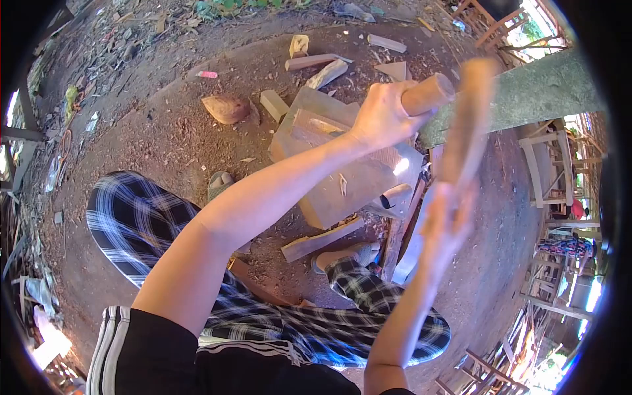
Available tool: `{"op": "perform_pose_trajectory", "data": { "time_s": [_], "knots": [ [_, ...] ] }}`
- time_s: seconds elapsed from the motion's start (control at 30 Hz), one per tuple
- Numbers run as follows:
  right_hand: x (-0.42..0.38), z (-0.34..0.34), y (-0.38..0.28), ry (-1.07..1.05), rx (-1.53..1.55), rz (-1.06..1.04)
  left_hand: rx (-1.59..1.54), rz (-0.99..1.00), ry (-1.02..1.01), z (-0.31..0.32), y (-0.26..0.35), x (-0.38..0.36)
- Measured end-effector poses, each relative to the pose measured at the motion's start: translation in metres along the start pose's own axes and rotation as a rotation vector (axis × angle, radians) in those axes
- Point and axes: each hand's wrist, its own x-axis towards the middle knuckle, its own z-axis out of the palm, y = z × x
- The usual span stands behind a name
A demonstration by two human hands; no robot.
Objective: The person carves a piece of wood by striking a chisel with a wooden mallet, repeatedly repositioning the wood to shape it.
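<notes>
Nearest is the person's black top with white stripes and the checked trousers [164, 224] over bent legs, one foot in a sandal [345, 253] on the brown dirt ground [131, 145]. The right hand [444, 220] is blurred, so you cannot tell how its fingers sit, but it holds up a long flat piece of wood [469, 118] that stands almost straight up. A bit farther, the left hand [382, 115] has its fingers curled tight around a round wooden handle [428, 93], held just left of the flat piece. Under the hands lies a big pale wooden block [316, 125] on the ground, with a thin plank [322, 238] near it and wood chips all around. Farther back lie small offcuts [326, 72] and a rounded brown chunk [226, 108]. On the right, a thick grey-green beam [526, 92] crosses the view. Beyond it, far right, stand wooden chair frames [546, 164] in sunlight. Scraps and leaves lie at the far left edge.
</notes>
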Motion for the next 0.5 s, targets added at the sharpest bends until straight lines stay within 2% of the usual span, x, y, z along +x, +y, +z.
{"op": "perform_pose_trajectory", "data": {
  "time_s": [0.03,0.2,0.23,0.3,0.33,0.4,0.43,0.5],
  "knots": [
    [0.0,-0.007,-0.008,0.003,-0.006,0.005,0.003,-0.044,-0.036,0.003,0.002,-0.001],
    [-0.001,-0.042,-0.053,0.307,-0.112,-0.396,0.072,0.072,-0.049,0.015,-0.001,-0.017],
    [-0.003,-0.044,-0.051,0.308,-0.112,-0.406,0.07,0.078,-0.041,0.013,0.001,-0.021],
    [-0.005,-0.052,-0.039,-0.11,-0.157,-0.09,0.142,0.056,-0.069,0.012,0.002,-0.027],
    [-0.004,-0.058,-0.039,-0.12,-0.158,-0.113,0.13,0.125,-0.038,0.011,0.003,-0.029],
    [-0.018,-0.075,-0.04,0.139,-0.106,-0.109,0.167,0.135,-0.074,0.013,0.003,-0.041],
    [-0.025,-0.077,-0.041,0.135,-0.105,-0.099,0.197,0.177,-0.125,0.015,0.004,-0.043],
    [-0.033,-0.079,-0.045,0.272,0.346,-0.284,0.236,0.228,-0.148,0.021,0.005,-0.053]
  ]
}}
